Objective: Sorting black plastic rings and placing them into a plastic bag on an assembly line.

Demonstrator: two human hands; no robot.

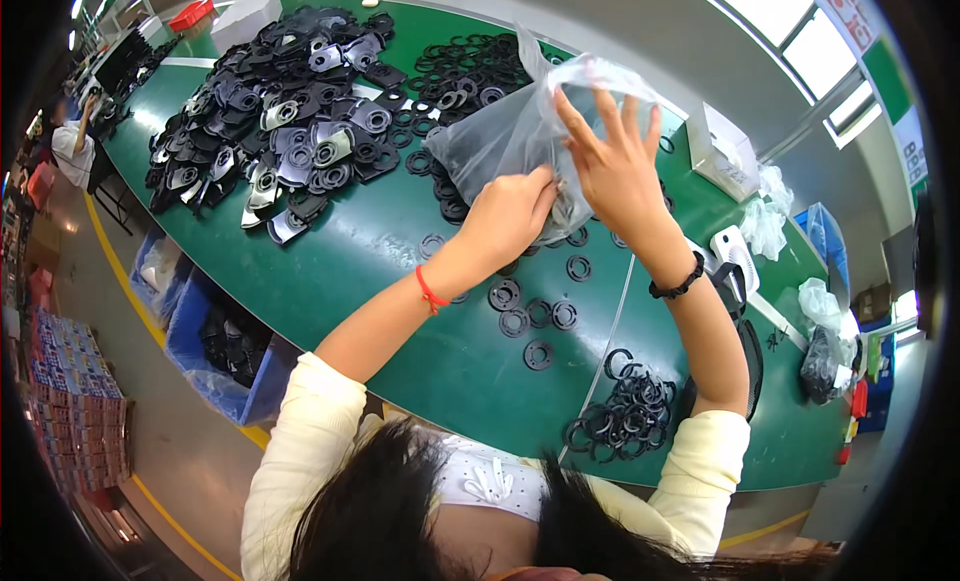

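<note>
A clear plastic bag (478, 139) stands over the table's far middle, in front of both hands. My left hand (508, 216) is closed, with thumb and fingers pinching the bag's lower right part. Higher up, my right hand (622, 166) has its fingers spread against the bag's crumpled upper edge. Flat black rings (538, 354) lie scattered below the hands, and a heap of such rings (465, 66) sits behind the bag, partly hidden by it. What is inside the bag I cannot make out.
On the green table (400, 371), a large pile of black and silvery parts (300, 121) covers the far left. C-shaped black rings (628, 406) lie near my right elbow. A white box (722, 151) stands at the right. Blue bins (215, 351) sit beside the table's left edge.
</note>
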